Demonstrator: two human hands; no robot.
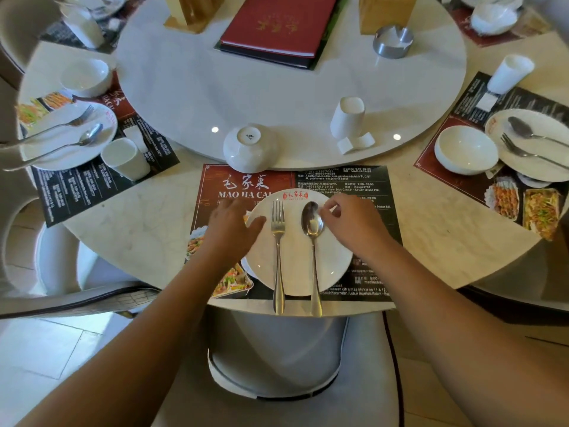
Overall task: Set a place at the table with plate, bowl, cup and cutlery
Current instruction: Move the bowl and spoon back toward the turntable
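Note:
A white plate [297, 266] lies on the printed placemat [246, 183] at the table's near edge. Across the plate lie a fork [278, 241] and a spoon [312, 241], side by side, handles sticking out past the plate toward me. My left hand [234, 226] rests flat on the plate's left rim with straight fingers. My right hand [354, 223] hovers at the plate's right rim, fingers curled next to the spoon bowl; whether they pinch it is unclear. A white bowl [249, 147] sits upside down beyond the mat. A white cup [348, 118] stands upside down on the turntable.
A round marble turntable [292, 97] carries a red menu [277, 23], a metal ashtray [392, 41] and a small white rest [355, 143]. Set places with plates, bowls and cups lie left [70, 134] and right [523, 143]. A chair [277, 365] stands under me.

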